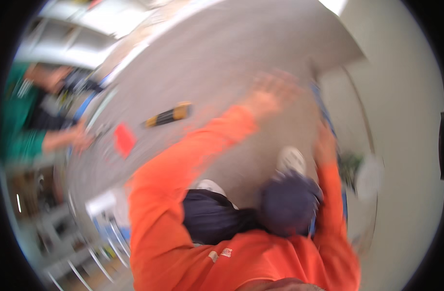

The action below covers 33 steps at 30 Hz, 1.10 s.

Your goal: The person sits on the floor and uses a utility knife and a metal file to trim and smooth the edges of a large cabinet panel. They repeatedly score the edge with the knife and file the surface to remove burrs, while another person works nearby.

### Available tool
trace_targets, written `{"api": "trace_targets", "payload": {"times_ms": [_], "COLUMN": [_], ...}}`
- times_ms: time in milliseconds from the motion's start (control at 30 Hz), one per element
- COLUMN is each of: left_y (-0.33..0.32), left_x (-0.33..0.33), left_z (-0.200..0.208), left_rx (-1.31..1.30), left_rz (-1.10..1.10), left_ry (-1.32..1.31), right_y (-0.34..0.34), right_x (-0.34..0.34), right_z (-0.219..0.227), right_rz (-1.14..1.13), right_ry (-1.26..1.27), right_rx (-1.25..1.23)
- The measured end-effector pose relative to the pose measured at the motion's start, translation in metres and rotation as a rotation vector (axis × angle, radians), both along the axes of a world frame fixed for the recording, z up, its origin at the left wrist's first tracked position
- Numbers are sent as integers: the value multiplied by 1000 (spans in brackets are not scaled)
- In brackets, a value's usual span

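Observation:
My left hand [274, 93] is stretched out over the brown board-like surface [207, 63], fingers apart and nothing visible in them. Motion blur hides whether the palm touches it. My right hand [325, 144] is at the surface's right edge, beside a strip of blue tape [324, 107]; its fingers are smeared, so their grip is unclear. Left of my left arm lies a yellow-and-black handled tool [167, 116], its exact kind blurred. A flat red piece [124, 140] lies farther left.
At the left, a co-worker in green sleeves [25, 145] reaches one hand [80, 139] toward the surface's edge. My bent knee [287, 201] and white shoe [291, 160] are between my arms. A pale wall [406, 145] rises at the right. White shelving [62, 41] stands far left.

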State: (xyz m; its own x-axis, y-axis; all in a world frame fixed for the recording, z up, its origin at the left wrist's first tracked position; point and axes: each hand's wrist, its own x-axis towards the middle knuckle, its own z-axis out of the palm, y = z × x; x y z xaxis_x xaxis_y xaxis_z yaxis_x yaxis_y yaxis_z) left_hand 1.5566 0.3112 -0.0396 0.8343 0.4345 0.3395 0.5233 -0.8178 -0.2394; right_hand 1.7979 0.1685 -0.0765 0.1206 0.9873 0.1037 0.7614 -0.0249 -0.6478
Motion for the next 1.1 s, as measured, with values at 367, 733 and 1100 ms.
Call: {"api": "trace_targets", "payload": {"times_ms": [367, 733, 1100], "left_y": [-15, -23, -44], "left_x": [46, 8, -22], "left_z": [-47, -53, -1], "left_rx": [-41, -168, -244], "left_rz": [-87, -84, 7], "left_ry": [-193, -255, -105], "right_y": [-40, -56, 59], "right_x": [-77, -109, -83], "right_z": [32, 45, 107], "right_rz": [-473, -513, -51], "right_ry": [656, 560, -307], "right_rx": [107, 172, 314]}}
